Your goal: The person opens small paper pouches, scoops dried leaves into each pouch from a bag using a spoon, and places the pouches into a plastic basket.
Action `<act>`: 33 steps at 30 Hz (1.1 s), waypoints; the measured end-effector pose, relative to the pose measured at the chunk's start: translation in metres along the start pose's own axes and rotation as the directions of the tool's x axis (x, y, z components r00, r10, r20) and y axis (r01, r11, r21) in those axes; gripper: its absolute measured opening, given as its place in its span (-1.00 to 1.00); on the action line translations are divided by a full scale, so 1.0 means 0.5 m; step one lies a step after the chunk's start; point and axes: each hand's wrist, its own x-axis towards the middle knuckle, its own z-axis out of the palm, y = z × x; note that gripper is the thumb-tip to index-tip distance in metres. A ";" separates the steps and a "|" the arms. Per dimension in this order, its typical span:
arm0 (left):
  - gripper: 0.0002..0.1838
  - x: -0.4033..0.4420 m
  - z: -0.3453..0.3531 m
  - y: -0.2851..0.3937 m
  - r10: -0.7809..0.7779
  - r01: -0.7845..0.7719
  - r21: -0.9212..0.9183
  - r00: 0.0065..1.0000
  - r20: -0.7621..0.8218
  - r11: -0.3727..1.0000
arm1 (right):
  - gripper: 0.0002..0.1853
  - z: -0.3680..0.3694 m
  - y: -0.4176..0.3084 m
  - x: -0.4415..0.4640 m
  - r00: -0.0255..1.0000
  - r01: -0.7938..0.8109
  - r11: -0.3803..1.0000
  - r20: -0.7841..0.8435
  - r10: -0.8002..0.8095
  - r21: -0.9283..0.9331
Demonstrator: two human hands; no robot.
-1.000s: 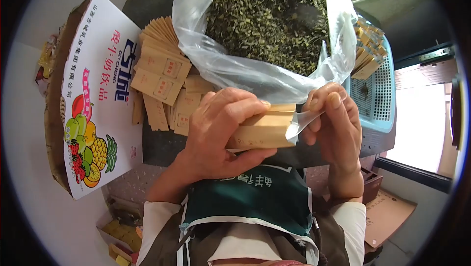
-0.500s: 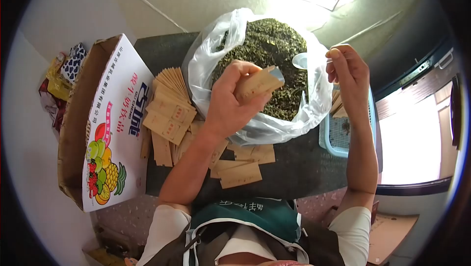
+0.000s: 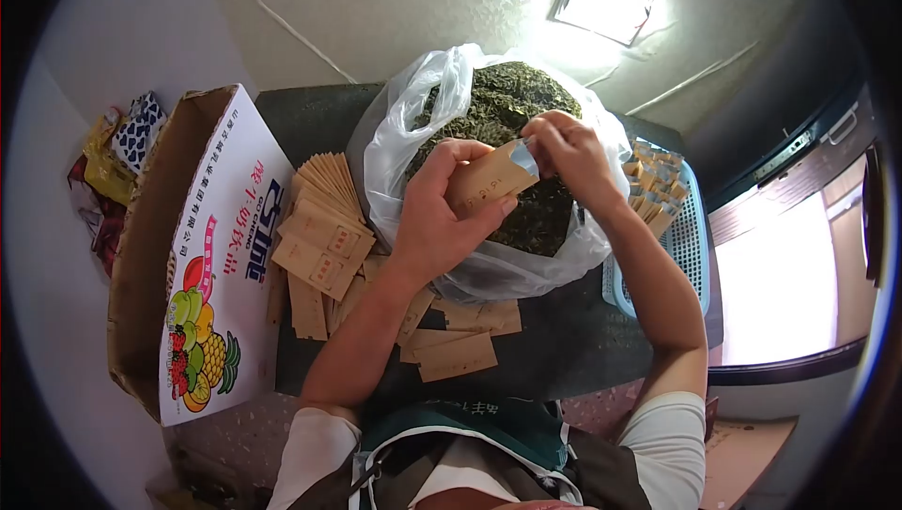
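My left hand (image 3: 437, 214) is wrapped round a small brown paper packet (image 3: 490, 181), whose open mouth points up and to the right and shows a silvery lining. At that mouth, the fingers of my right hand (image 3: 571, 155) are pinched together. The clear plastic spoon seen there earlier is now mostly hidden, its bowl apparently inside the packet. Both hands are above a large translucent plastic bag (image 3: 383, 148) full of dried green leaves (image 3: 507, 92).
Left of the bag, brown packets (image 3: 324, 233) lie fanned and stacked, with loose ones (image 3: 458, 358) nearer me. A cardboard box (image 3: 221, 266) stands at the table's left. On the right, a blue basket (image 3: 693, 251) holds several packets (image 3: 658, 186). A bright lamp (image 3: 601, 12) shines at the back.
My right hand has moved left with the spoon, from the bag's right side to the packet's mouth. The left hand still holds the packet. The view has shifted slightly.
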 end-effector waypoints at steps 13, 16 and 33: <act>-0.49 0.002 0.016 0.000 -0.044 0.045 0.002 0.996 -0.079 0.999 | -0.72 -0.124 -0.105 -0.072 0.994 0.069 0.995 -0.093 -0.063 0.067; -0.47 0.002 0.017 0.005 -0.034 0.037 0.032 0.996 -0.078 0.999 | -0.72 -0.111 -0.120 -0.084 0.996 0.083 0.996 -0.027 -0.084 -0.013; -0.48 0.000 0.014 -0.002 -0.039 0.040 0.020 0.996 -0.079 0.999 | -0.79 -0.079 -0.112 -0.073 0.972 0.170 0.875 -0.068 -0.224 -0.453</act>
